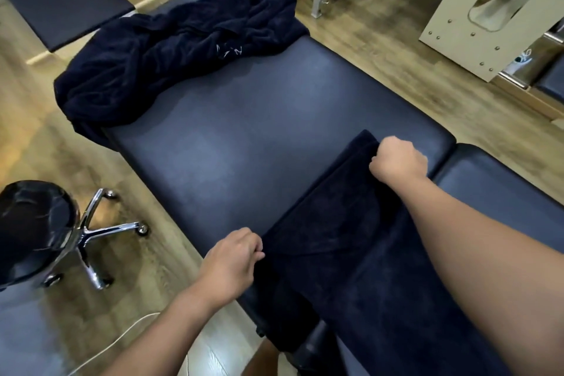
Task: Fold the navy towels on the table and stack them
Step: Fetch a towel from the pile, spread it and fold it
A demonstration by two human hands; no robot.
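Both hands, left (pixel 232 262) and right (pixel 398 159), grip closed on navy towel (pixel 341 253) edges.

— What is seen of the person's body?

— Two bare forearms and two hands are shown. The left hand (pixel 232 259) is found at about 7 o'clock, the right hand (pixel 398 159) at about 3 o'clock.

— Is anything worn on them?

— No sleeve, glove, watch, ring or band can be made out as far as the arms are shown. The right forearm is seen as the broader, being nearer the camera.

— And below?

— A bare part, perhaps a leg, is glimpsed at 6 o'clock.
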